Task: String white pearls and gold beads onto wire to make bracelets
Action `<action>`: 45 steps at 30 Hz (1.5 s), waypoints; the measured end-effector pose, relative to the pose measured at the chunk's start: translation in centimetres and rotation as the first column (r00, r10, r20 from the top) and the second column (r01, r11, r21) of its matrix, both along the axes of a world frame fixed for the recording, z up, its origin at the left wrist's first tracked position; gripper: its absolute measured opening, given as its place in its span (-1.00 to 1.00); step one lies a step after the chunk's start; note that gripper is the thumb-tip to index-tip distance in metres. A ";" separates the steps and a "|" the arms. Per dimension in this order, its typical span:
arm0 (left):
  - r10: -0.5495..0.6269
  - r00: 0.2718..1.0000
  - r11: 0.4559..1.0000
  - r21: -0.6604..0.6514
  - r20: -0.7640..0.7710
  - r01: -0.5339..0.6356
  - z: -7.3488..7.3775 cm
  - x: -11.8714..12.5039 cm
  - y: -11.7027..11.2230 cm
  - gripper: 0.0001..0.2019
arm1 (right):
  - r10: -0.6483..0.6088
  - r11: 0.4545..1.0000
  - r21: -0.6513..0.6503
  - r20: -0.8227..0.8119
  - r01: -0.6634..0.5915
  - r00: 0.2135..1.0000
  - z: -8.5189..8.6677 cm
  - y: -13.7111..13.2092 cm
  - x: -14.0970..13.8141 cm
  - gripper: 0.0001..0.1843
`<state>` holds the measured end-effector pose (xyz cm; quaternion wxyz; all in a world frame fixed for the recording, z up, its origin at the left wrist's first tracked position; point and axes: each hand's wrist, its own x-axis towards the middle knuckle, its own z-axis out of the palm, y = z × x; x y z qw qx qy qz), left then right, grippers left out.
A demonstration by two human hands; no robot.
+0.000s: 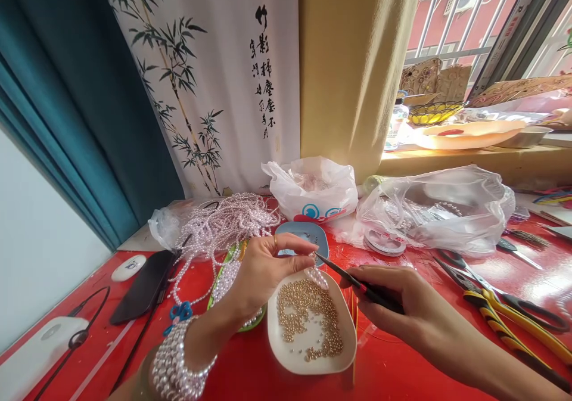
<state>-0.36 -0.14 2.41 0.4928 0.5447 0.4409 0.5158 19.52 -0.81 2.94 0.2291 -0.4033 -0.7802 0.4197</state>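
Note:
My left hand (272, 264) is closed in a pinch, thumb and forefinger together above the dish. A short string of pearly beads (318, 277) hangs just below those fingertips; the tiny piece in the pinch is partly hidden. My right hand (402, 300) grips a slim black pointed tool (342, 274) with red on its handle. The tool's tip meets the left fingertips. Beneath both hands stands a cream dish (286, 362) with many loose gold beads (328, 332) in it. On my left wrist sits a stacked pearl bracelet (176, 359).
A green tray (217, 279) of pearly beads and heaped bead strands (227, 216) lie left of a blue dish (322, 243). Plastic bags (308, 192) stand at the back. Right are yellow-black pliers (504, 323) and scissors (531, 311). A phone (143, 288) lies left.

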 end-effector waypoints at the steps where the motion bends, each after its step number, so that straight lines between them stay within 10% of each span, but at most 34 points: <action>1: -0.005 1.000 1.000 -0.010 0.008 0.005 0.1 0.0 0.0 -0.84 | -0.002 1.000 0.008 0.000 0.002 1.000 0.1 0.0 0.0 -0.81; 21: -0.069 0.975 0.974 -0.195 0.212 0.111 0.8 0.2 0.1 -0.84 | -0.041 0.987 0.160 0.045 0.033 0.998 0.6 -0.2 -0.2 -0.83; 33: -0.057 0.996 0.984 -0.167 0.066 0.067 0.7 0.3 -0.1 -0.83 | -0.054 0.980 0.192 0.000 0.053 0.999 0.4 -0.3 -0.1 -0.82; 45: -0.043 0.947 0.943 -0.299 0.319 0.144 0.7 0.3 -0.1 -0.87 | -0.065 0.958 0.280 0.024 0.056 0.998 0.5 -0.4 -0.1 -0.83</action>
